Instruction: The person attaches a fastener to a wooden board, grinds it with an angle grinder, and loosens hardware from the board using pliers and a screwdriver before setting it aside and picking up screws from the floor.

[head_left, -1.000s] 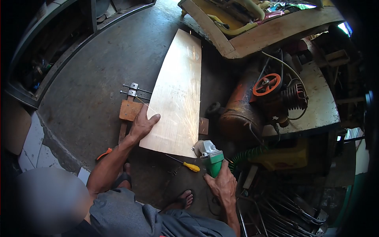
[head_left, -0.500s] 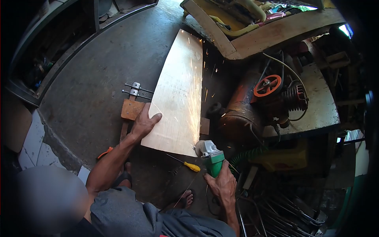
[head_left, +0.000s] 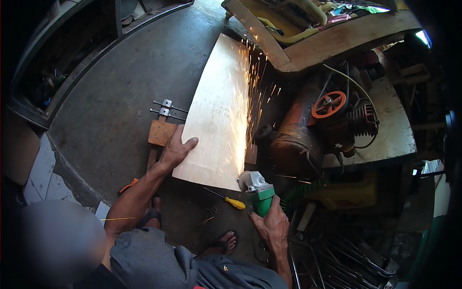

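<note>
A long pale board (head_left: 209, 111), narrower at its far end, lies on a low wooden support (head_left: 161, 132). My left hand (head_left: 177, 148) grips its left edge, thumb on top and fingers hidden beneath. My right hand (head_left: 272, 225) is wrapped round the green body of an angle grinder (head_left: 261, 198). The grinder's disc is at the board's near right corner, and bright sparks stream from it along the right edge. The exact contact point is hidden by glare. A metal clamp (head_left: 165, 108) stands left of the board.
An air compressor (head_left: 296, 139) with an orange wheel (head_left: 329, 104) stands at the right. A yellow-handled screwdriver (head_left: 235, 203) lies on the floor near the board. Metal frames (head_left: 356, 260) are at the lower right, a wooden-edged frame (head_left: 337, 38) at the upper right, my feet below.
The spark stream has grown brighter and denser, with more sparks flying past the right edge. Both hands keep their grips and have hardly moved.
</note>
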The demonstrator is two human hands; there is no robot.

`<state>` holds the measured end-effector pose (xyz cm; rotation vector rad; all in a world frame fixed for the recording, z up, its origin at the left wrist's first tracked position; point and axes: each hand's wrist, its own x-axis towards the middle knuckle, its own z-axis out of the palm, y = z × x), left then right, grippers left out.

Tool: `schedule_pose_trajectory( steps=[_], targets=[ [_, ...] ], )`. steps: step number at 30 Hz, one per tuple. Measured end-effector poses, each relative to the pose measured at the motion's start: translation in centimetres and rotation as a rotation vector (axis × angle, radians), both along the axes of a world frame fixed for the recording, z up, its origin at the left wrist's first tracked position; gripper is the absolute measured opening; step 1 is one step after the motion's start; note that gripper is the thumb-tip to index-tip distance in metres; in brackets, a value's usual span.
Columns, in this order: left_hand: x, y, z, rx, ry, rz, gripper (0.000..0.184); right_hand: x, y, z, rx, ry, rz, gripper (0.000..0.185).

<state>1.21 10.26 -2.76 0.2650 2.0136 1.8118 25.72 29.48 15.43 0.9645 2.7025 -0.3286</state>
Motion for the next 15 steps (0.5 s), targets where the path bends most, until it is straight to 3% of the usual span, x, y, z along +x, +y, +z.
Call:
schedule_pose_trajectory(
  steps=[15],
  targets=[
    [-0.2, 0.0, -0.5, 0.010, -0.014, -0.014, 0.048, 0.3, -0.1, -0.2, -0.009, 0.011, -0.009, 0.082]
  ],
)
